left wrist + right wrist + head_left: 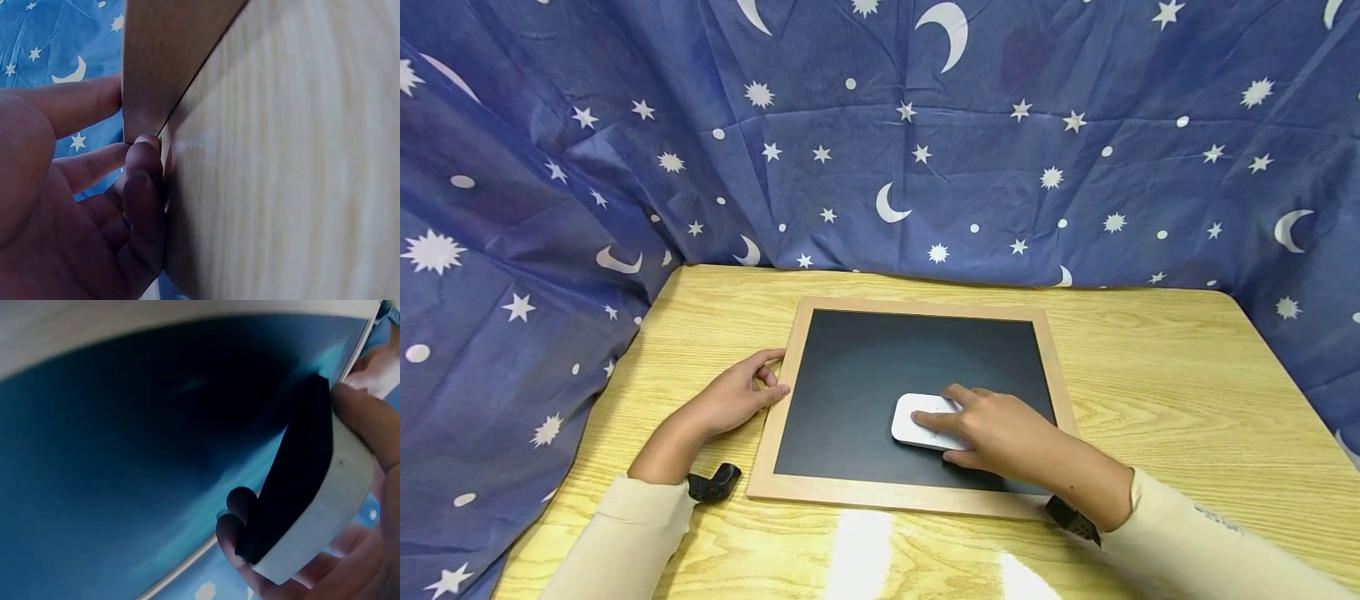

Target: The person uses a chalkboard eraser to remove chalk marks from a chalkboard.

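Observation:
A blackboard (865, 358) in a pale wood frame lies flat on the table. My right hand (1000, 429) grips a white board eraser (917, 421) over the board's lower middle. In the right wrist view, thumb and fingers clasp the sides of the eraser (325, 506), and its black underside faces the board. At the frame's left side, my left hand (741, 392) holds the edge, thumb at the rim. The left wrist view shows other fingers (144, 194) curled low against the frame's side (162, 56), close to the tabletop.
The wood-grain table (1180, 392) extends around the board on all sides. A blue curtain (850, 192) with white moons and stars hangs behind it and along both sides. Black wrist straps (715, 483) sit at the cream sleeves (625, 533). Light glares off the front tabletop.

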